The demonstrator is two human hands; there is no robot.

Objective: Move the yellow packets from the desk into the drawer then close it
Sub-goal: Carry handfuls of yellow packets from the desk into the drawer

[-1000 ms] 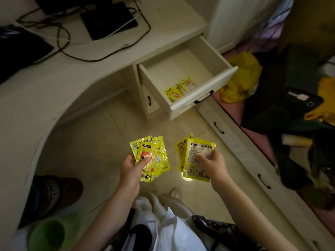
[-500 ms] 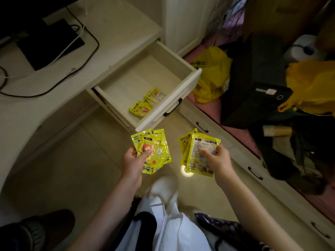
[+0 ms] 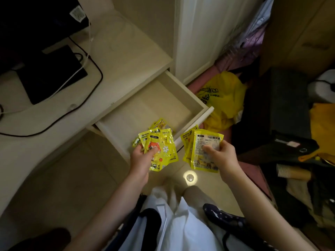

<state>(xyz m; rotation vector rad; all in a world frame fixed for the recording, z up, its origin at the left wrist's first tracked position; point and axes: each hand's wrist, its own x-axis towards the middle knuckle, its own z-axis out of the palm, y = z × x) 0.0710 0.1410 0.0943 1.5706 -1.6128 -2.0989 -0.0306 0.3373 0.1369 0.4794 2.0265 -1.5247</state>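
Observation:
My left hand (image 3: pixel 140 161) grips a fanned bunch of yellow packets (image 3: pixel 164 149), held over the front edge of the open drawer (image 3: pixel 183 89). My right hand (image 3: pixel 223 156) pinches a second bunch of yellow packets (image 3: pixel 201 147) with printed text facing up, just right of the drawer's front corner. More yellow packets (image 3: pixel 160 124) lie inside the drawer near its front, partly hidden by the bunch in my left hand. The drawer is pulled out from under the pale desk (image 3: pixel 126 57).
A black flat device (image 3: pixel 49 73) with black and white cables lies on the desk at left. A yellow plastic bag (image 3: pixel 223 98) sits on the floor right of the drawer, beside dark bags and clutter (image 3: pixel 282 124). White clothing (image 3: pixel 174 223) is below my arms.
The view has moved closer to the drawer. Both hands, each still holding its packets, now sit at the drawer's front edge instead of well in front of it.

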